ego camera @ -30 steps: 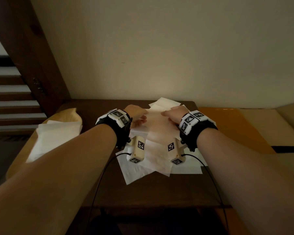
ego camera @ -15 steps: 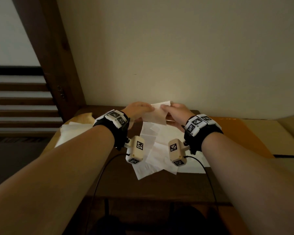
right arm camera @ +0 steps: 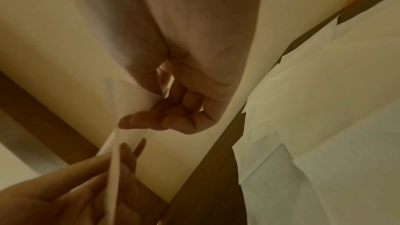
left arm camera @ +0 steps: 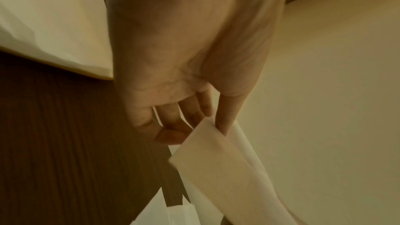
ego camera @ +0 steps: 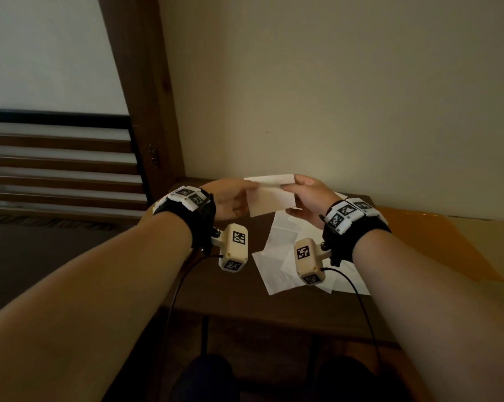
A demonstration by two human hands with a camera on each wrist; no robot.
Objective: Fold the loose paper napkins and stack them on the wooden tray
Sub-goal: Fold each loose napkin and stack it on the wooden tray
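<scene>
A dark wooden table (ego camera: 239, 303) stands against a plain cream wall (ego camera: 346, 88). On the left of it a brown wooden post (ego camera: 146, 105) rises, and behind the post there are steps (ego camera: 56, 169) in dark and light bands. To the right of the table lies an orange surface (ego camera: 436, 242). On the table top several loose napkins (ego camera: 277, 268) lie open and overlapping.

Both arms reach forward over the table, and each wrist wears a black band with a small camera block. The hands are raised above the loose sheets and hold one folded napkin (ego camera: 269, 195) in the air between them. The left hand (ego camera: 230, 200) pinches its left edge between thumb and fingers. The right hand (ego camera: 309, 198) pinches the right edge, its other fingers curled below. The wooden tray is not visible to me.
</scene>
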